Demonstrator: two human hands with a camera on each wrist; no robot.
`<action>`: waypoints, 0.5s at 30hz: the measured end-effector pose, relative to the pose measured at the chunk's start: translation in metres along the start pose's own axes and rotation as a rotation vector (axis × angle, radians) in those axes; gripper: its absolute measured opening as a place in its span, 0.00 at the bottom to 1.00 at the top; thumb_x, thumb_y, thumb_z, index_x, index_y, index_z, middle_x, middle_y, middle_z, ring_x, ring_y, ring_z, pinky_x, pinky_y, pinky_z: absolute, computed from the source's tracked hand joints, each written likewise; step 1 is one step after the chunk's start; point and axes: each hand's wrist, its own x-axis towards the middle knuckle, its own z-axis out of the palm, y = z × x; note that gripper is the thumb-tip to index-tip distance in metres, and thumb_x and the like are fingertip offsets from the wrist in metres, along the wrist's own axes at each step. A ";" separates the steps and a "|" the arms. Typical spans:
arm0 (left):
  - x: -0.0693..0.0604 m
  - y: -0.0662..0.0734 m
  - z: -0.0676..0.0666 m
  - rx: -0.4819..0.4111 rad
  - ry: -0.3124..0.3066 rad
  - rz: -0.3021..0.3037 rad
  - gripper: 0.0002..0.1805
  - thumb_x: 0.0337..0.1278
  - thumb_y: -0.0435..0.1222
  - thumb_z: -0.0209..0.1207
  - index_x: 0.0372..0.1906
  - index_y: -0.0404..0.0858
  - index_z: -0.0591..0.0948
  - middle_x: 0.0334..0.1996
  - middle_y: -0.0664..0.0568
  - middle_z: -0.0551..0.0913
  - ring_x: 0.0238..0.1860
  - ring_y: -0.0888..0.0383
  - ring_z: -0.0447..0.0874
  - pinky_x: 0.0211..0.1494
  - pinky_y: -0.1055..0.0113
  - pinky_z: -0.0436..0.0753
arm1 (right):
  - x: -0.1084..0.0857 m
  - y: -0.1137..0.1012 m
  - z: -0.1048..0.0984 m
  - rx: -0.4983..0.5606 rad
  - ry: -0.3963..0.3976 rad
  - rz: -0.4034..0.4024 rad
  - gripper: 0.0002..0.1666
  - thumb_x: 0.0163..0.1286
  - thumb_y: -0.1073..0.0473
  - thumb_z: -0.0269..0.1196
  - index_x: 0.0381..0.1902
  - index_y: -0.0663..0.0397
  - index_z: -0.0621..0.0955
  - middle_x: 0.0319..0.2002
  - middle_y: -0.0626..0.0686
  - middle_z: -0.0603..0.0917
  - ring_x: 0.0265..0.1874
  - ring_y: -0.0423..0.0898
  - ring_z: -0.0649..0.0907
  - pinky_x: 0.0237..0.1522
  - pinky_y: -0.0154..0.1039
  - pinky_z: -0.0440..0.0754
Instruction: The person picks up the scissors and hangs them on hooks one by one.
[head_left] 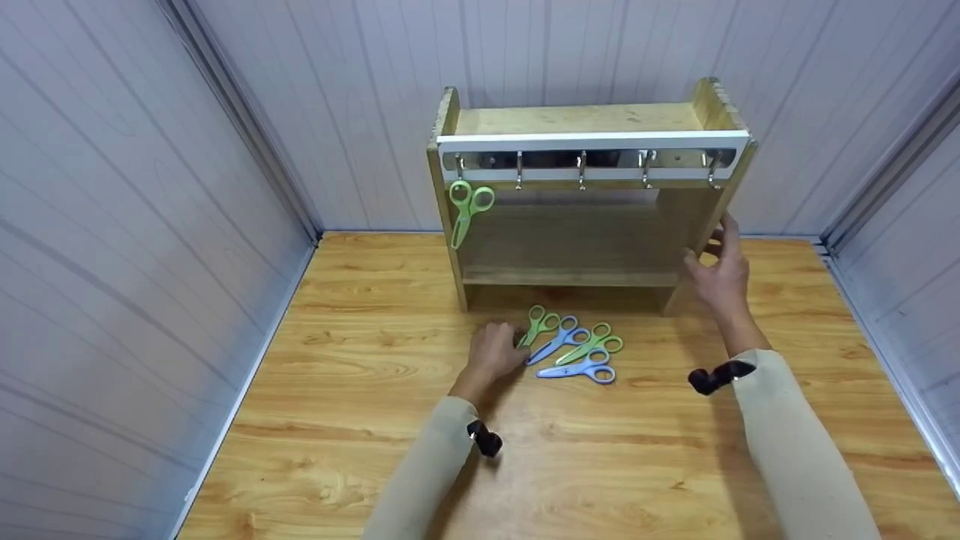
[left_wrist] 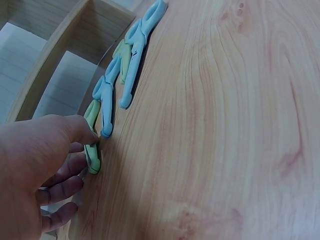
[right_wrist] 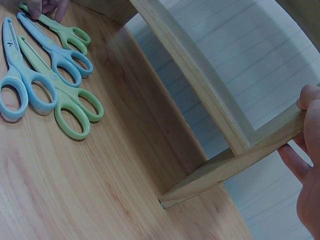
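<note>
My left hand (head_left: 496, 351) pinches the blade end of the leftmost green scissors (head_left: 547, 322), which lie on the wooden floorboard. Beside them, fanned out and partly overlapping, are blue scissors (head_left: 559, 341), another green pair (right_wrist: 80, 107) and a second blue pair (head_left: 577, 369). The small wooden shelf (head_left: 570, 277) stands upright behind them. Its right side panel is gripped by my right hand (head_left: 724, 274), thumb at the front and fingers round the outer side. One more green pair of scissors (head_left: 463, 217) hangs by a finger loop from the leftmost hook.
A white rail (head_left: 600, 141) with several metal hooks runs across the shelf's upper front. Pale panelled walls (head_left: 375, 112) close in the back and both sides. Wood-grain surface (head_left: 337, 420) spreads out in front of the shelf.
</note>
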 end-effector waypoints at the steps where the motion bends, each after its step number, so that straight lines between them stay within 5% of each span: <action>1: 0.000 -0.001 0.001 0.008 0.013 0.003 0.10 0.58 0.45 0.73 0.43 0.48 0.93 0.27 0.58 0.86 0.30 0.58 0.75 0.32 0.61 0.73 | 0.000 0.000 0.000 0.003 0.008 -0.003 0.50 0.80 0.63 0.65 0.92 0.41 0.57 0.77 0.70 0.78 0.70 0.67 0.84 0.52 0.24 0.76; 7: 0.000 -0.003 0.003 0.017 0.057 0.023 0.13 0.56 0.46 0.74 0.45 0.48 0.95 0.27 0.59 0.89 0.30 0.60 0.78 0.31 0.61 0.74 | 0.000 -0.001 0.002 0.010 0.031 -0.010 0.49 0.79 0.63 0.66 0.91 0.42 0.59 0.74 0.68 0.81 0.66 0.63 0.86 0.50 0.21 0.76; 15: -0.001 -0.003 0.003 -0.025 0.063 0.031 0.17 0.56 0.44 0.76 0.51 0.45 0.94 0.36 0.54 0.96 0.39 0.53 0.93 0.41 0.55 0.86 | -0.002 -0.001 0.002 0.012 0.020 -0.015 0.50 0.79 0.63 0.65 0.92 0.42 0.58 0.77 0.70 0.79 0.69 0.66 0.85 0.56 0.27 0.78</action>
